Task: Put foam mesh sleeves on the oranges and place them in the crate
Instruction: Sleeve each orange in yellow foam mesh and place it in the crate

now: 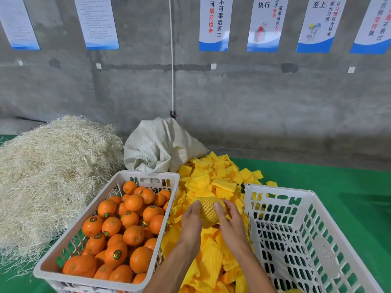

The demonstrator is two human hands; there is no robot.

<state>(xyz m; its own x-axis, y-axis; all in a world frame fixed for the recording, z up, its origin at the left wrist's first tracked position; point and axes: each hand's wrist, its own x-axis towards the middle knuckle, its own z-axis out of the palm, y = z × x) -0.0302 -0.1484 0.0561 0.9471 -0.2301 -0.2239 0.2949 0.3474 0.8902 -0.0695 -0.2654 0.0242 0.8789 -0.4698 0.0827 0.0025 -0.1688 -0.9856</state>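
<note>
Between two white crates, both my hands hold one orange wrapped in a yellow foam mesh sleeve (208,210). My left hand (191,224) grips its left side and my right hand (229,222) grips its right side, thumbs on top. Under the hands lies a pile of loose yellow foam sleeves (213,178). The left crate (148,176) is full of bare oranges (118,233) with stickers. The right crate (275,192) shows only its slotted white walls and floor; a bit of yellow shows at its bottom edge.
A big heap of pale straw (48,172) lies left of the orange crate. A white woven sack (160,146) stands behind the sleeve pile against a grey concrete wall with posters. A green cloth (338,187) covers the table.
</note>
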